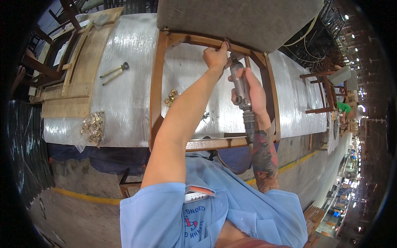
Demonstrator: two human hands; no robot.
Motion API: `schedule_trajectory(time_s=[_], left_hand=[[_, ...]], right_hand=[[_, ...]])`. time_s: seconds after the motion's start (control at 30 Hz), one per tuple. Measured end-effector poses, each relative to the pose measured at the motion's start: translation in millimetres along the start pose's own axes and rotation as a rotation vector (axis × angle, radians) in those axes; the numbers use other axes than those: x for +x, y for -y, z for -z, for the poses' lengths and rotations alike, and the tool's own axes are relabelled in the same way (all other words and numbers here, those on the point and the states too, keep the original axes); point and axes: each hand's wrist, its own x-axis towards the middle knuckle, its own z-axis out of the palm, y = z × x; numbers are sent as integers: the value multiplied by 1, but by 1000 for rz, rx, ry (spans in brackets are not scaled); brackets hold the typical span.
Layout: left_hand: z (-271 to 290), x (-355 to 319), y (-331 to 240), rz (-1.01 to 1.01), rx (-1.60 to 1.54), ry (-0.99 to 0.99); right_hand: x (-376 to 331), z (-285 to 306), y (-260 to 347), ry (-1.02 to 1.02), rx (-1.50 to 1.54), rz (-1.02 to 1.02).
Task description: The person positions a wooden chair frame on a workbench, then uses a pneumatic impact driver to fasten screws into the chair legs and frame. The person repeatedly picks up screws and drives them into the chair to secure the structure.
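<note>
A brown wooden frame [157, 78] lies on a table wrapped in clear film, with a grey upholstered panel [235, 18] standing against its far rail. In my right hand [257, 93] is an air screwdriver [241, 87], its tip pointed at that far rail. My left hand [216, 58] is closed at the same rail, just left of the tool's tip; whatever its fingers pinch is too small to make out. Inside the frame, a small heap of brass-coloured fittings [170, 98] and some dark screws [205, 115] rest on the film.
Left of the frame lie pincers [115, 73] and a clear bag of brass-coloured fittings [93, 129]. Beyond them is a plywood board [93, 62] with wooden parts. Wooden chairs [324, 89] stand at the right, near a person in green [344, 108].
</note>
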Motion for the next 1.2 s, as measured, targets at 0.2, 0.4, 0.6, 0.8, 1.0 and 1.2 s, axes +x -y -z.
schedule_trajectory(time_s=[0.2,0.4,0.6,0.8,1.0,1.2], left_hand=[[-1,-2,1,-34,-71,-21],[0,10,11,-57,18,11],[-1,3,6,-57,-24,-12],[1,4,5,-58,-30,26],[2,11,10,-57,39,33],[1,19,20,-40,-7,96]], right_hand=[[2,11,4,14,-296,41],[8,13,-9,-23,-533,115],[5,6,-7,-48,-384,88],[3,-4,-6,-100,-363,70],[10,5,-16,-84,-484,128],[11,4,-17,-87,-527,160]])
